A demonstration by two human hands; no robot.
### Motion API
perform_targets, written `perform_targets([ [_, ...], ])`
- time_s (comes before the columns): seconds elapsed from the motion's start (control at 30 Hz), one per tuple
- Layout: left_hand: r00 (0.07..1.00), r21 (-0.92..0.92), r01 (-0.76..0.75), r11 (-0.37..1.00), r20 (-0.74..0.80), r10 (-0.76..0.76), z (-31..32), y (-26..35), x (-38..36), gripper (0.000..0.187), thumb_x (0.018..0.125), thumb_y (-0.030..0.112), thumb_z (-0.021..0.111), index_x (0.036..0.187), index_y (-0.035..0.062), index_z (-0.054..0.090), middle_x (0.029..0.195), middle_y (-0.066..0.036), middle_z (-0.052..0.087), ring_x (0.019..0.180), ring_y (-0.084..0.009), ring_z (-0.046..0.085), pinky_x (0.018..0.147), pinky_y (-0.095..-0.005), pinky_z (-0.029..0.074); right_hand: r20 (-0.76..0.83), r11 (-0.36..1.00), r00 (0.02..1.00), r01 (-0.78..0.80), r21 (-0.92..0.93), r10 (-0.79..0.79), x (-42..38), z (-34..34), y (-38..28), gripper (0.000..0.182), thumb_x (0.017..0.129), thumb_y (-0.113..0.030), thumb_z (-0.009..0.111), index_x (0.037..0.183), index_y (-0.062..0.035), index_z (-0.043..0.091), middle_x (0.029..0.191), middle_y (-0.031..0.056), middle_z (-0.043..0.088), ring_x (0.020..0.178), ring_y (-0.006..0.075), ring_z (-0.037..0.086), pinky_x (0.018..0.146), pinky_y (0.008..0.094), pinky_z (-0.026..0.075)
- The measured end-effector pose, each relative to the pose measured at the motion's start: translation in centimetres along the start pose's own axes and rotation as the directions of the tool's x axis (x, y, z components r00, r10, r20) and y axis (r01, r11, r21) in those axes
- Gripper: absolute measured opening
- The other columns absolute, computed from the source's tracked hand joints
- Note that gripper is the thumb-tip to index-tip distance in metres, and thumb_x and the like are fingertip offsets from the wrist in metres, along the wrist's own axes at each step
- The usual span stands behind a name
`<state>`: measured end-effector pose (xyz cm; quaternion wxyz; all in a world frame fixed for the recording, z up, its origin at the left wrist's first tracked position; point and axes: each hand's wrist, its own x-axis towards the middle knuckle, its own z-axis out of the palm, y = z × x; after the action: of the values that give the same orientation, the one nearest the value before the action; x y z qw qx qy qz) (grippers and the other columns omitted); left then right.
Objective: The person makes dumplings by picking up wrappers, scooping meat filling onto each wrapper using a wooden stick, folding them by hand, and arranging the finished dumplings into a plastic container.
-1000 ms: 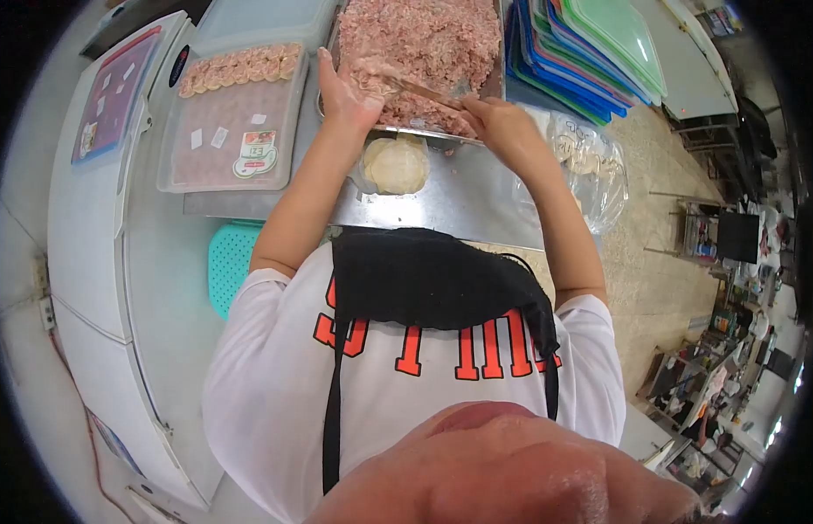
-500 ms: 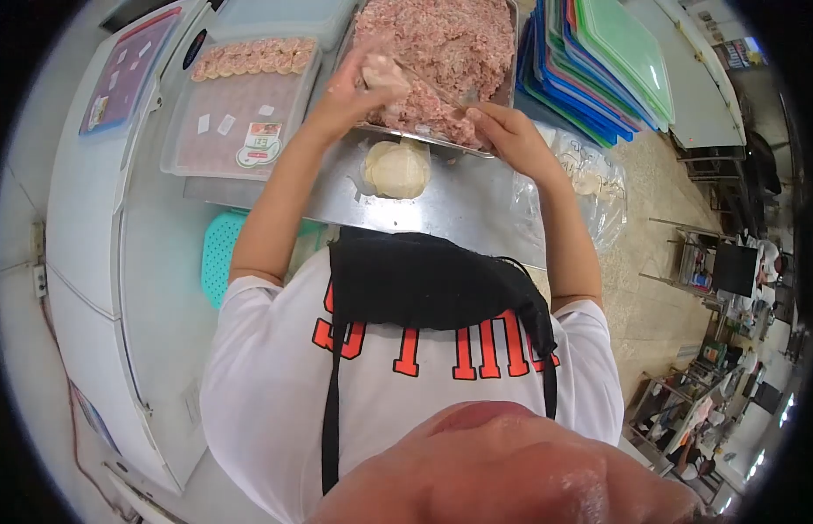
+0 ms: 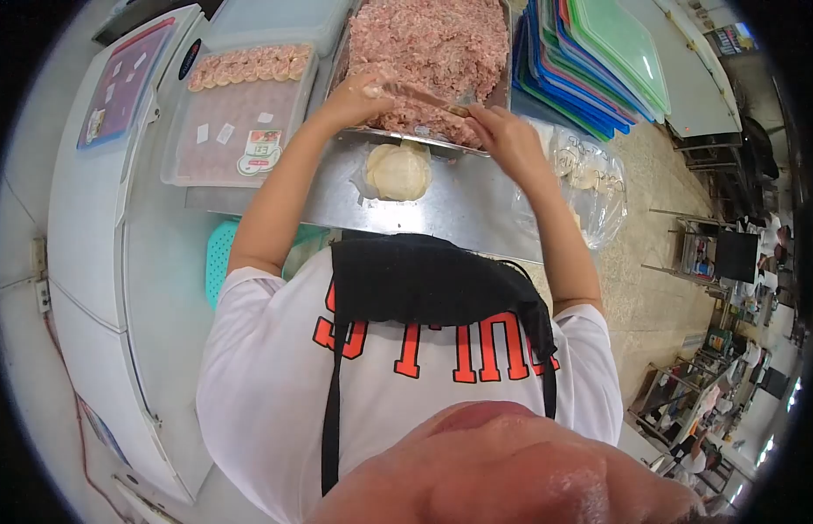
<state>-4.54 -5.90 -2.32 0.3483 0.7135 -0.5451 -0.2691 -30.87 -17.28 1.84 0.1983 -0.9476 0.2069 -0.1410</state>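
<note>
My right hand (image 3: 508,140) grips the handle of a thin, flat spatula (image 3: 428,99), whose blade reaches left over the ground meat (image 3: 432,48) to my other hand. My left hand (image 3: 358,99) is curled at the near left corner of the metal tray (image 3: 415,138). In it sits a pale dumpling wrapper (image 3: 372,90), mostly hidden by the fingers, with the spatula's tip against it. Just below the tray, a stack of round dumpling wrappers (image 3: 397,171) lies on the steel table (image 3: 336,196).
At left stands a plastic container (image 3: 183,144) with a row of filled dumplings (image 3: 249,66) along its far side. Coloured lids (image 3: 590,74) are piled at right. Bagged wrappers (image 3: 585,179) lie near my right forearm. A turquoise basket (image 3: 219,262) is below the table edge.
My left hand has lowered slightly and its fingers have closed more around the wrapper. The spatula now meets it from the right. My right hand stays nearly in place.
</note>
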Motion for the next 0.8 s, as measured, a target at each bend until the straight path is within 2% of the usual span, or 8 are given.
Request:
perform_targets([
  [0.1,0.975,-0.204,0.197,0.959,0.139,-0.171,0.8,-1.7,0.9,0.045,0.073,0.032,0.076,0.106,0.0032,0.065,0.094,-0.016,0.067,0.086,-0.0230,0.064,0.076,-0.0336,0.049,-0.134,0.998,0.991,-0.020,-0.054,0.013,-0.4,3.2,-0.3,0.026,0.091,-0.023,0.058,0.114,-0.0116,0.063,0.104,0.0178,0.065,0.092,0.0370,0.063,0.076,0.0451,0.050],
  [0.17,0.995,0.015,-0.073,0.997,-0.065,0.074,1.2,-1.0,0.6,0.049,0.072,0.035,0.077,0.105,0.0011,0.066,0.095,-0.016,0.068,0.084,-0.0214,0.064,0.074,-0.0335,0.050,-0.020,0.996,0.996,-0.091,0.013,0.091,0.0,5.0,1.9,0.028,0.092,-0.027,0.056,0.113,-0.0109,0.062,0.103,0.0167,0.066,0.092,0.0363,0.063,0.076,0.0444,0.050],
  [0.2,0.993,0.032,-0.032,0.999,-0.113,0.035,1.1,-0.9,0.0,0.056,0.072,0.039,0.077,0.110,-0.0006,0.064,0.101,-0.017,0.067,0.085,-0.0227,0.065,0.075,-0.0346,0.051,0.148,0.904,0.952,-0.194,-0.380,0.267,-0.3,4.2,2.7,0.029,0.093,-0.028,0.054,0.112,-0.0101,0.063,0.102,0.0158,0.066,0.092,0.0357,0.063,0.076,0.0444,0.050],
  [0.23,0.992,0.034,-0.038,0.999,-0.116,0.042,0.8,-0.8,-0.3,0.056,0.072,0.039,0.077,0.110,-0.0006,0.064,0.101,-0.017,0.067,0.085,-0.0227,0.065,0.075,-0.0346,0.051,0.142,0.903,0.954,-0.195,-0.382,0.266,-0.4,3.4,3.4,0.029,0.093,-0.028,0.054,0.112,-0.0101,0.063,0.102,0.0158,0.066,0.092,0.0357,0.063,0.076,0.0444,0.050],
  [0.5,0.891,-0.025,-0.443,0.896,-0.122,0.437,-0.9,2.0,-0.9,0.050,0.071,0.032,0.079,0.109,0.0040,0.063,0.100,-0.013,0.064,0.089,-0.0207,0.061,0.081,-0.0340,0.049,0.135,0.860,0.963,-0.270,0.433,0.234,-2.2,-1.5,-0.2,0.038,0.095,-0.031,0.057,0.122,-0.0042,0.061,0.108,0.0153,0.068,0.096,0.0223,0.065,0.087,0.0312,0.047],
  [0.6,0.920,-0.129,-0.322,0.938,0.191,0.342,-1.9,3.7,-0.2,0.052,0.070,0.035,0.079,0.109,0.0033,0.064,0.104,-0.015,0.065,0.097,-0.0244,0.061,0.085,-0.0359,0.047,0.291,0.864,0.941,-0.285,0.415,0.171,-1.4,-0.5,-1.8,0.035,0.095,-0.030,0.057,0.118,-0.0047,0.062,0.105,0.0157,0.068,0.091,0.0267,0.066,0.082,0.0350,0.050],
  [0.7,0.961,0.027,-0.265,0.964,0.082,0.262,-1.3,3.3,-0.2,0.054,0.069,0.038,0.079,0.106,0.0017,0.065,0.105,-0.016,0.065,0.102,-0.0249,0.060,0.086,-0.0365,0.046,-0.034,0.997,0.997,0.072,0.016,-0.072,-0.5,-2.5,-0.7,0.033,0.094,-0.027,0.058,0.120,-0.0089,0.062,0.082,0.0111,0.066,0.076,0.0240,0.063,0.067,0.0346,0.048],
  [0.8,0.992,-0.045,-0.121,0.992,0.034,0.123,-0.6,0.8,0.8,0.053,0.070,0.041,0.078,0.103,0.0026,0.065,0.103,-0.015,0.064,0.099,-0.0230,0.059,0.086,-0.0355,0.046,-0.040,0.997,0.999,-0.028,-0.078,0.025,-1.1,-2.6,-3.0,0.029,0.092,-0.027,0.059,0.114,-0.0095,0.065,0.087,0.0147,0.065,0.082,0.0331,0.062,0.070,0.0375,0.049],
])
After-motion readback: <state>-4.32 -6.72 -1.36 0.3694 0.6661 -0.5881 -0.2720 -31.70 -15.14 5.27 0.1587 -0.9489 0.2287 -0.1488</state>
